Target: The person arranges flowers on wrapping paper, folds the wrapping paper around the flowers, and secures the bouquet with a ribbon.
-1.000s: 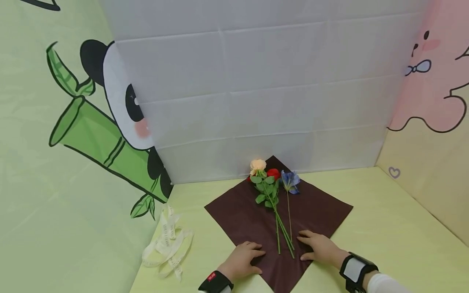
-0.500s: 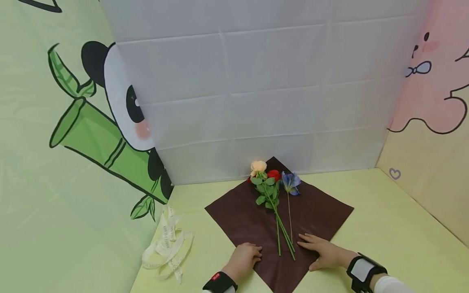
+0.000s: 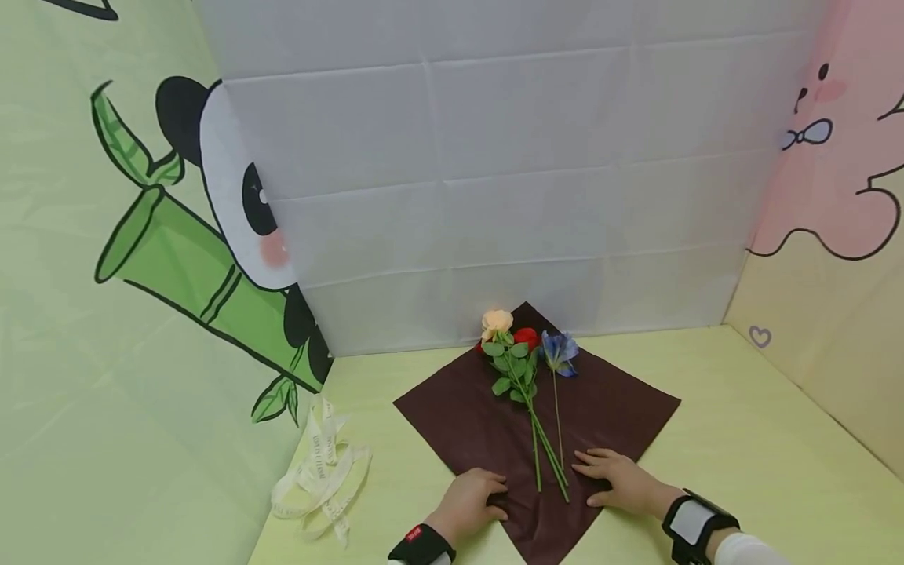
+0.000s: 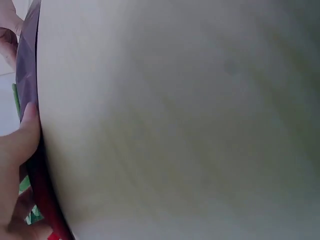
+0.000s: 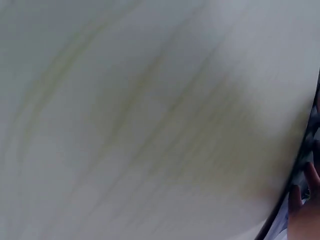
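A dark maroon sheet of wrapping paper (image 3: 452, 408) lies cornerwise on the table. On it are a peach rose (image 3: 497, 322), a red rose (image 3: 526, 338) and a blue flower (image 3: 560, 351), stems pointing toward the near corner. My left hand (image 3: 468, 501) rests on the paper's lower left edge, fingers slightly bent. At the lower right edge, my right hand (image 3: 623, 482) touches the paper with spread fingers, close to the stem ends. The left wrist view shows the thumb (image 4: 29, 130) on the paper's edge; the right wrist view catches only some fingers (image 5: 305, 195).
A loose pile of pale printed ribbon (image 3: 321, 471) lies at the left on the yellow-green table (image 3: 763, 439). A white sheet (image 3: 523, 173) forms the back wall. Cartoon-printed walls (image 3: 176, 251) stand at both sides.
My left hand moved slightly right, its thumb now out on the paper. My right hand shifted a little outward, and its thumb moved back onto the paper. The flowers have not moved.
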Tool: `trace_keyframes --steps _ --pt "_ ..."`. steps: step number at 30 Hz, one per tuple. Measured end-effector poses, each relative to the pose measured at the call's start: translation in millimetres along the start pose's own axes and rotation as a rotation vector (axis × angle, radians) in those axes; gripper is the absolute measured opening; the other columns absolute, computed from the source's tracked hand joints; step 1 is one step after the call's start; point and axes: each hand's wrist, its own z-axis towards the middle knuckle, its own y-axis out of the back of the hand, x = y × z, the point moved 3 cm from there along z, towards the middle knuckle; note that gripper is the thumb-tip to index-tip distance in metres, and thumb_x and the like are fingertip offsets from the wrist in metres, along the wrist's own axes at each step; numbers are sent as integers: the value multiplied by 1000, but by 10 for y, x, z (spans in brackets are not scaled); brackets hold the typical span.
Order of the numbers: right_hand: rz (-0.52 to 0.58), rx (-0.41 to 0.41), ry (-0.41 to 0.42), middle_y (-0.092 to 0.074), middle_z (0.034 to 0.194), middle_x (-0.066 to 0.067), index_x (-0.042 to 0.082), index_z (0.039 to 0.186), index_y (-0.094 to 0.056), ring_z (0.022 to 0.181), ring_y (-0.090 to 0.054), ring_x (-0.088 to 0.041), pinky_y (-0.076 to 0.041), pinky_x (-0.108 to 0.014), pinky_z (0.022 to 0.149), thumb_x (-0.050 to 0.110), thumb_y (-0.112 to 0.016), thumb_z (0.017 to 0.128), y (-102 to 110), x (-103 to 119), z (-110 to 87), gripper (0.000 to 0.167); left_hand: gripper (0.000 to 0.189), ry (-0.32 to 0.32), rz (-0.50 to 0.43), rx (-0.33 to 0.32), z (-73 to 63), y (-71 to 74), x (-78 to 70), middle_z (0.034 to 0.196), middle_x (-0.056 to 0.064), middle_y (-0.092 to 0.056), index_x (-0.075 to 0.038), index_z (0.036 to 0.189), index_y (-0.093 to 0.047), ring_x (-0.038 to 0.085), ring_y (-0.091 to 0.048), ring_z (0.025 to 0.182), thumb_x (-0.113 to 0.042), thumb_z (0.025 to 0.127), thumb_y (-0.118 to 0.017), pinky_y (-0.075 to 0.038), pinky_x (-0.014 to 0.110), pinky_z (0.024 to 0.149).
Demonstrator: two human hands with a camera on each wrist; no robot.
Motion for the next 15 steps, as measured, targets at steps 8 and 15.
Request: trace_keyframes --steps 8,15 --pt "57 -47 32 -45 142 -19 9 141 -46 129 -37 -49 -35 -66 93 53 -67 80 -14 -1 -37 78 9 19 -88 -165 22 23 -7 93 -6 -73 -19 71 -69 4 -67 81 -23 78 -74 -49 16 69" --pt "81 65 91 -30 147 -31 22 151 -26 130 -24 -61 -21 -76 94 53 -74 73 -64 141 -38 97 12 129 -206 -189 15 53 -1 87 -7 -72 -19 70 -68 5 -65 76 -22 80 -73 -49 20 66"
